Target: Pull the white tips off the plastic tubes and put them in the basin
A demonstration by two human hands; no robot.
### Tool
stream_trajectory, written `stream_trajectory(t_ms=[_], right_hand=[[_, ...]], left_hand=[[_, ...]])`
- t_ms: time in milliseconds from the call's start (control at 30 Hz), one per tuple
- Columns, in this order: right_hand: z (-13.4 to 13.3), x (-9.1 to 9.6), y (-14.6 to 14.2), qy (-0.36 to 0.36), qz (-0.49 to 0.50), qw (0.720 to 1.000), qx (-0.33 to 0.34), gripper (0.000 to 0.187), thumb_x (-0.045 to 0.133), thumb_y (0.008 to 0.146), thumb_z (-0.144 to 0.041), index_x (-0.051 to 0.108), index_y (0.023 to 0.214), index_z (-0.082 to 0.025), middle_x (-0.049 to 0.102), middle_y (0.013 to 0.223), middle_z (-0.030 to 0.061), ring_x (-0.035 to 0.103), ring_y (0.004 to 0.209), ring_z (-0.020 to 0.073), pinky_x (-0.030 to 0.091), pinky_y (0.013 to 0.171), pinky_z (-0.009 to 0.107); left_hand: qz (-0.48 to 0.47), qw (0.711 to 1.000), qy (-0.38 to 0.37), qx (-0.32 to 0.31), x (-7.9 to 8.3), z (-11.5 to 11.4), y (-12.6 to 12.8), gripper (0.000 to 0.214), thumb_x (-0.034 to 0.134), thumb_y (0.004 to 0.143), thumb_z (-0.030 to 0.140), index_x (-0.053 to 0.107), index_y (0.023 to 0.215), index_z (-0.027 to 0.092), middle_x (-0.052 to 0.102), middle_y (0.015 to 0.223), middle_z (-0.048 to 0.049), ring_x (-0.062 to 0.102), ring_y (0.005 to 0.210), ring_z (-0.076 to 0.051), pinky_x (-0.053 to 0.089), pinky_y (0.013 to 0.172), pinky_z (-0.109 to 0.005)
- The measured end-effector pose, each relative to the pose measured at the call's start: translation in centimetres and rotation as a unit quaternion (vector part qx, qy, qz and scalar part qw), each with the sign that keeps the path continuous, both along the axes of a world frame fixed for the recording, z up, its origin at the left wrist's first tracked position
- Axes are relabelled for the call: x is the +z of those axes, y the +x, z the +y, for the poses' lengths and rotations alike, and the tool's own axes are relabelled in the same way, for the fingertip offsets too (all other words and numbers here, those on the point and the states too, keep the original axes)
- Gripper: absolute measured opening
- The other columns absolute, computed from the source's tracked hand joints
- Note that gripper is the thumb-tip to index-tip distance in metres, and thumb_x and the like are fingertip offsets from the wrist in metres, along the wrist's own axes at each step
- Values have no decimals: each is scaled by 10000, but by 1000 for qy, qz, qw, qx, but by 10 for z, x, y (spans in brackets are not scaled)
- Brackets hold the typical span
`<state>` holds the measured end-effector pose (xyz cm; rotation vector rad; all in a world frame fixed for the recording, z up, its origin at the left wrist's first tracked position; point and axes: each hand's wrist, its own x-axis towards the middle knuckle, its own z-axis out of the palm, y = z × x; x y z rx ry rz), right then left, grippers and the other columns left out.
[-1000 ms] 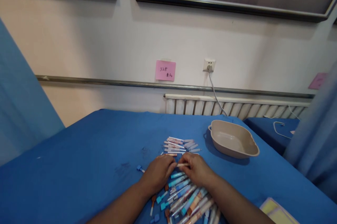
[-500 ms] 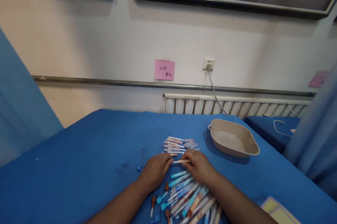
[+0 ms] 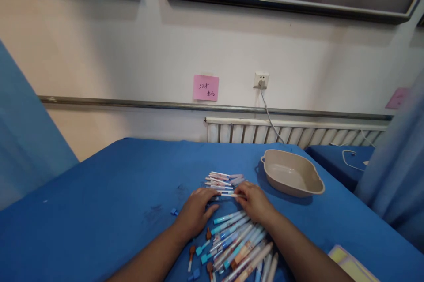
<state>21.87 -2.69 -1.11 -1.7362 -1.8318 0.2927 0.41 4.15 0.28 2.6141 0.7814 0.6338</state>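
Note:
My left hand [image 3: 198,209] and my right hand [image 3: 254,201] rest on a blue tablecloth [image 3: 109,198], fingertips meeting at a thin white pen [image 3: 228,194]. Both hands pinch that pen, holding it level at the near edge of a neat row of capped pens [image 3: 223,180]. Below my hands lies a loose pile of pens [image 3: 236,246] in teal, blue and orange. Loose caps [image 3: 192,252] lie to the pile's left.
A beige oval dish [image 3: 291,174] stands to the right of the pen row. A small blue cap [image 3: 172,212] lies left of my left hand. A yellow pad [image 3: 351,264] sits at the lower right. Behind are a radiator [image 3: 291,134] and a wall socket [image 3: 261,80].
Both hands have moved away from me with the white pen, from over the loose pile up to the near edge of the neat row.

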Motion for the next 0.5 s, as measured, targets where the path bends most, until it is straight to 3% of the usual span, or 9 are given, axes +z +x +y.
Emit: stream_trajectory(t_ms=[100, 300, 400, 500], right_hand=[[-1, 0, -7, 6, -12, 999, 44, 98, 588, 791, -197, 629, 872, -234, 639, 911, 3, 551, 887, 164, 337, 777, 260], [-7, 6, -16, 1, -66, 994, 91, 129, 557, 814, -192, 633, 905, -241, 638, 917, 3, 549, 899, 160, 320, 806, 270], [-8, 9, -13, -5, -85, 993, 83, 124, 544, 823, -202, 632, 902, -239, 641, 922, 10, 552, 900, 167, 320, 805, 278], [-8, 10, -6, -24, -105, 994, 31, 119, 535, 826, -210, 632, 892, -231, 643, 921, 30, 554, 900, 188, 326, 789, 295]], left_hand=[[13, 999, 10, -29, 2, -3, 1, 254, 574, 835, 288, 579, 1085, 245, 635, 1053, -30, 534, 989, -213, 392, 867, -341], [16, 999, 20, -29, 4, -8, 4, 170, 529, 866, 313, 601, 995, 228, 644, 955, -27, 539, 920, -200, 390, 817, -322], [20, 999, 34, -5, 4, -6, 3, 161, 461, 900, 277, 609, 877, 216, 641, 855, -21, 543, 864, -194, 380, 808, -329], [12, 998, 46, 48, 4, -2, 1, 167, 449, 897, 258, 606, 868, 209, 637, 832, -28, 546, 843, -198, 374, 815, -344]])
